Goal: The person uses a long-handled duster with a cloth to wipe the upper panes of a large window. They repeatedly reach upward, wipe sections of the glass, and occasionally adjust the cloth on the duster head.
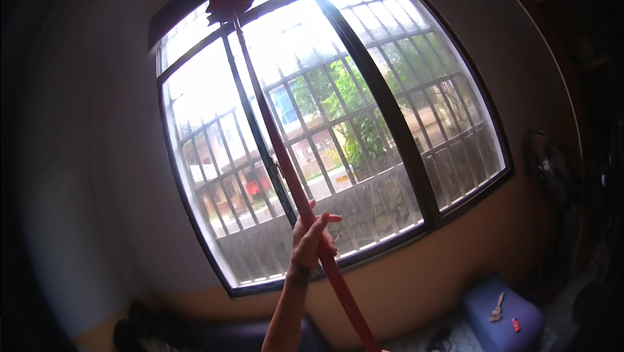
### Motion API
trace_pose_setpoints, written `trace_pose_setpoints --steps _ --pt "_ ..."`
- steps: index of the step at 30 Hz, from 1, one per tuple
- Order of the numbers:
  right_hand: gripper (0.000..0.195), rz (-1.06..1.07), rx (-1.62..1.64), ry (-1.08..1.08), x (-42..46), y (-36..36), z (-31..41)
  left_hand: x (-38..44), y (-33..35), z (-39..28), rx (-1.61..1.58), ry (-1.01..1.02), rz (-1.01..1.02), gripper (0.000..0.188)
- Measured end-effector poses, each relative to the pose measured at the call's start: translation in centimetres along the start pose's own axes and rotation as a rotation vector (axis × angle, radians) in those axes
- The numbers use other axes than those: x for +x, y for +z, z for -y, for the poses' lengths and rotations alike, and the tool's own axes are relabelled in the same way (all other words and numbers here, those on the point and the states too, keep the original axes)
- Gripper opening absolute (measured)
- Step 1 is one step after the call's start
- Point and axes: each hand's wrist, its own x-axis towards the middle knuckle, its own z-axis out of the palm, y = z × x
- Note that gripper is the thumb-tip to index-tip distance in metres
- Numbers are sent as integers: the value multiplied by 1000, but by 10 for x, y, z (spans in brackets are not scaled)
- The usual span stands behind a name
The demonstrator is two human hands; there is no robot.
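My left hand is wrapped around a long red pole at about its lower third, with some fingers sticking out to the side. The pole rises at a slant in front of the window and narrows towards its upper end. At its tip is a reddish, ragged-edged head, perhaps a duster or brush, dark against the light. This head overlaps the upper left of the window frame; whether it touches cannot be told. My right hand is out of view, and the pole's lower end runs off the bottom edge.
The sliding window has glass panes and metal bars outside. At lower right, a bluish-purple stool or box carries a flat brush and a small red object. A dim fan-like object stands at the right wall.
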Motion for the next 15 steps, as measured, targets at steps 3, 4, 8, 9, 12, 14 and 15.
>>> trace_pose_setpoints --steps 3,4,8,9,12,14,15 --pt "33 86 40 -85 -15 -21 -12 1 18 -16 20 -49 6 62" --pt "33 79 -6 -116 -18 -30 -24 1 21 -14 30 -58 5 57" --pt "35 1 -5 12 -47 -55 -45 -17 35 9 24 -114 -39 53" --pt "36 -34 -22 -5 -52 -63 -58 -26 41 20 12 -132 -44 53" --pt "35 -126 -245 -2 -70 -93 -135 -57 54 53 -19 -218 -91 61" --pt "35 -161 -306 56 -88 -109 -172 -74 61 65 -58 -239 -138 62" --pt "34 -176 -313 89 -94 -117 -187 -76 64 65 -66 -231 -140 62"
